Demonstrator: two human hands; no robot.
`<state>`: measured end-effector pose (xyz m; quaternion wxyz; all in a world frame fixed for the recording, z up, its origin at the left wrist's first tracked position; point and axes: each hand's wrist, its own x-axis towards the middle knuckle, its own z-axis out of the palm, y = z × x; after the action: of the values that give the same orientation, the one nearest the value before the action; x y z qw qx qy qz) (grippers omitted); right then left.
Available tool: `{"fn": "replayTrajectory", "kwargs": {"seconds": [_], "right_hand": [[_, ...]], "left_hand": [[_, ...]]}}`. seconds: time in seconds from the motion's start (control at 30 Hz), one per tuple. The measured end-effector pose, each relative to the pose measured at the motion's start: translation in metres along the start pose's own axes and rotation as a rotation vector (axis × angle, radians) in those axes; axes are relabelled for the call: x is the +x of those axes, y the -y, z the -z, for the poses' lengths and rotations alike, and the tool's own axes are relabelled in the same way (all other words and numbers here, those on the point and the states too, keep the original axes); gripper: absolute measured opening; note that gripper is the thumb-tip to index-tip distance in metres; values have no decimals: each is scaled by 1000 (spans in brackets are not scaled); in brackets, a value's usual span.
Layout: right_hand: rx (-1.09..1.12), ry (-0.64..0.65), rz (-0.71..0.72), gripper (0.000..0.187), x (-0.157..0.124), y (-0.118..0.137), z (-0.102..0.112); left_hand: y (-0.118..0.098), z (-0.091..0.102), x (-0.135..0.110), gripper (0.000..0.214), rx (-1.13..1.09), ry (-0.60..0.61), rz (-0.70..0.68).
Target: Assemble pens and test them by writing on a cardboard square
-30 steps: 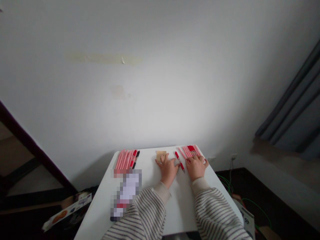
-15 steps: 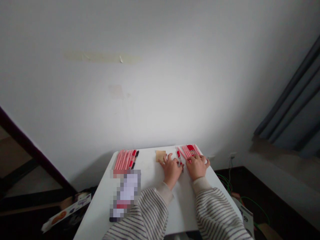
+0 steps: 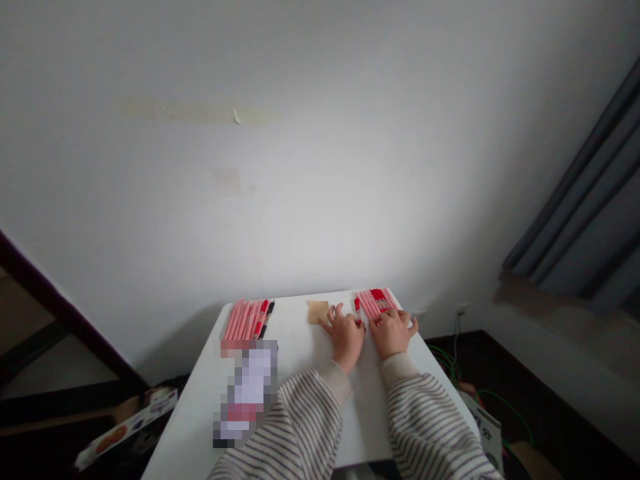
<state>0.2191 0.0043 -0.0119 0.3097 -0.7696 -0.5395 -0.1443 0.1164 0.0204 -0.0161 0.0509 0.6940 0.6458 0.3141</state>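
Both my hands lie side by side on a small white table (image 3: 310, 413). My left hand (image 3: 347, 337) rests flat with fingers spread, its fingertips against a red pen (image 3: 357, 305). My right hand (image 3: 391, 333) lies flat, fingers spread, on the near ends of a row of several red and pink pens (image 3: 375, 300) at the table's far right corner. A small tan square of paper (image 3: 317, 311) sits just left of my left hand. Another row of pink and red pens (image 3: 247, 318) lies at the far left.
A blurred-out flat object (image 3: 244, 393) lies on the table's left side. A white wall stands right behind the table. Grey curtains (image 3: 585, 220) hang at the right. Green cables (image 3: 453, 363) and papers lie on the dark floor at the right; a printed box (image 3: 125, 430) lies at the left.
My left hand has slid right toward my right hand, pushing the single red pen against the right-hand row. The gap between the hands has closed.
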Motion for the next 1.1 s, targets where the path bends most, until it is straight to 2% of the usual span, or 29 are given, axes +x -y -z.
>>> {"fn": "replayTrajectory", "kwargs": {"seconds": [0.23, 0.53, 1.1], "right_hand": [[7, -12, -11, 23, 0, -2, -4], [1, 14, -37, 23, 1, 2, 0], [80, 95, -17, 12, -2, -1, 8]], "left_hand": [[-3, -5, 6, 20, -43, -25, -15], [2, -7, 7, 20, -49, 14, -46], [5, -6, 9, 29, 2, 42, -79]]}}
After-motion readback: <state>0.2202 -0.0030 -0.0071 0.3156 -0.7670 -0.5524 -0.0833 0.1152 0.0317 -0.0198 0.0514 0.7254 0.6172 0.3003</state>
